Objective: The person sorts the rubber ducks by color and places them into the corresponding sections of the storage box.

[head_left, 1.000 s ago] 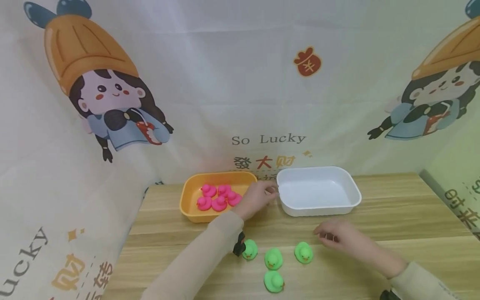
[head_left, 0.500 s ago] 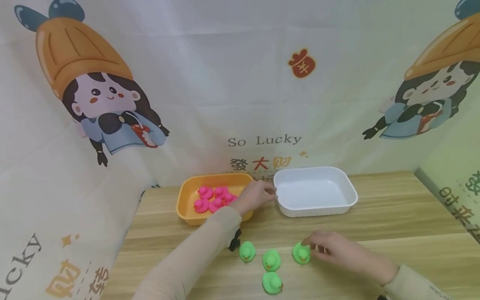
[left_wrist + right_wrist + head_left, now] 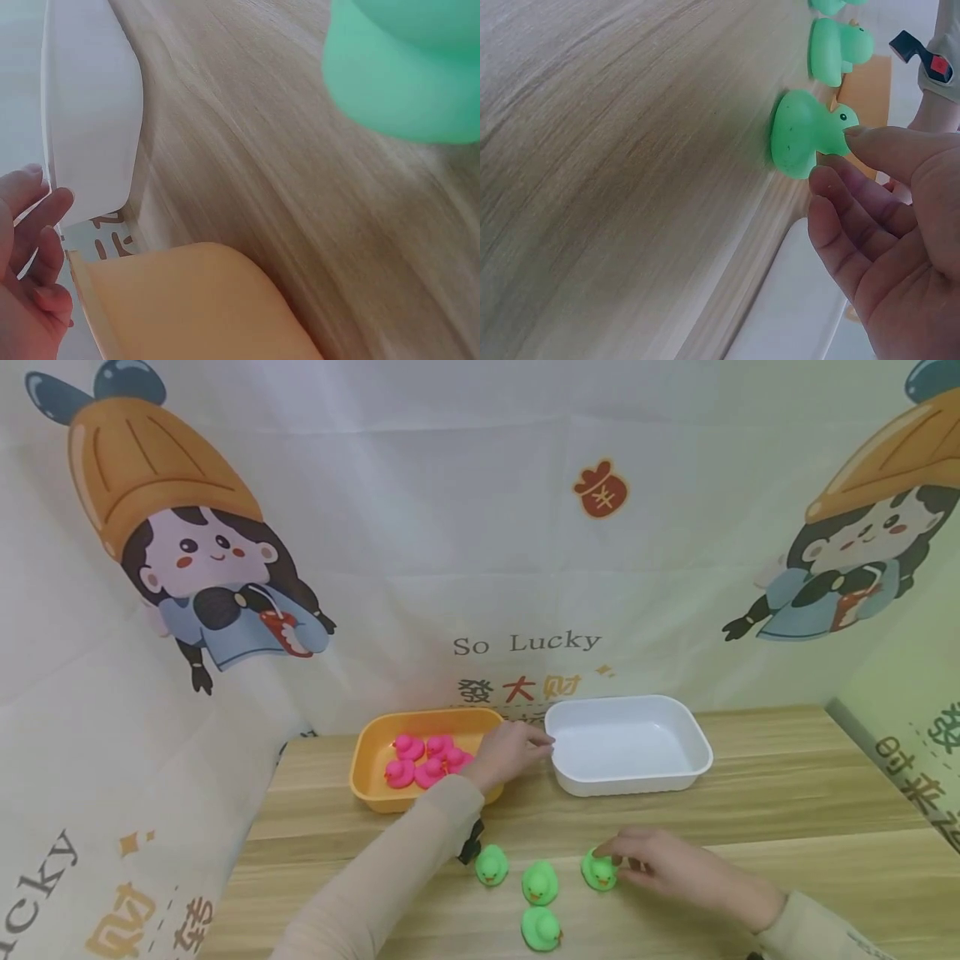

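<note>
My left hand (image 3: 513,753) reaches past the yellow-orange bin and pinches the near left rim of the white bin (image 3: 567,777). In the left wrist view, fingertips of the left hand (image 3: 34,255) lie on both sides of that rim. My right hand (image 3: 660,857) has thumb and index finger at the head of a green rubber duck (image 3: 599,875), which sits upright on the table. From the right wrist, the thumb (image 3: 885,150) touches the head of this duck (image 3: 795,135). More green ducks (image 3: 539,882) sit to its left.
Several pink rubber ducks (image 3: 408,747) lie in the orange bin (image 3: 365,777), partly hidden by my left hand. Both bins stand at the back of the wooden table (image 3: 780,777), before a printed cloth backdrop (image 3: 405,527). My left forearm (image 3: 397,868) passes beside the leftmost green duck (image 3: 492,865).
My right hand has moved left and down onto the rightmost green duck and closed its fingertips at the head. The left hand stays at the white bin's rim. The view has shifted slightly.
</note>
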`<state>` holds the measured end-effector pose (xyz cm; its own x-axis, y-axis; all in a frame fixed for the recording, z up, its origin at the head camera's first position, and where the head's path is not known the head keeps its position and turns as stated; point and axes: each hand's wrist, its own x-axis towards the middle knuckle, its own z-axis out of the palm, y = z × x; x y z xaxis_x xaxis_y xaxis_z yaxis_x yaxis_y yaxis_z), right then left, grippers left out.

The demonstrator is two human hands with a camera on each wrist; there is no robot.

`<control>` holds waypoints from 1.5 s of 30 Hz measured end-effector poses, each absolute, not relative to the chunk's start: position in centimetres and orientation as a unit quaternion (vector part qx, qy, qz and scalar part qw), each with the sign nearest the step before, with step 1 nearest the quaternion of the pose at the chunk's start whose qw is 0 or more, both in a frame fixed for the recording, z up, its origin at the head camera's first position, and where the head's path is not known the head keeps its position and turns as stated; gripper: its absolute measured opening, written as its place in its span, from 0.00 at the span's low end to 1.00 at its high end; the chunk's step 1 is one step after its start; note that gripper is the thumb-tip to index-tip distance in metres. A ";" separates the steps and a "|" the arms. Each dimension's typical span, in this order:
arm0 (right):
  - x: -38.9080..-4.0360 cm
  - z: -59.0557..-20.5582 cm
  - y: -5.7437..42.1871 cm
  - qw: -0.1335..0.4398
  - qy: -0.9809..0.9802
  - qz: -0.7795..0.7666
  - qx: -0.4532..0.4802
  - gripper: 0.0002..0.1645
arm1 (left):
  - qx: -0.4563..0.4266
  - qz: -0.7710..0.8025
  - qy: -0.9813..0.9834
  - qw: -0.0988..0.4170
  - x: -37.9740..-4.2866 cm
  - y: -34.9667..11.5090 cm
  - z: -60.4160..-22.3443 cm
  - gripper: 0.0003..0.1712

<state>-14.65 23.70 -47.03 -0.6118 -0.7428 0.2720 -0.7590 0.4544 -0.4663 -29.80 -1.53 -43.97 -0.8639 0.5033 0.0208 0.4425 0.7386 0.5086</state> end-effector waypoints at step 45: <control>-15.2 -47.7 23.8 -0.012 -0.840 0.297 0.454 0.13 | 0.248 0.292 0.921 0.073 -30.1 -1.3 -44.5 0.16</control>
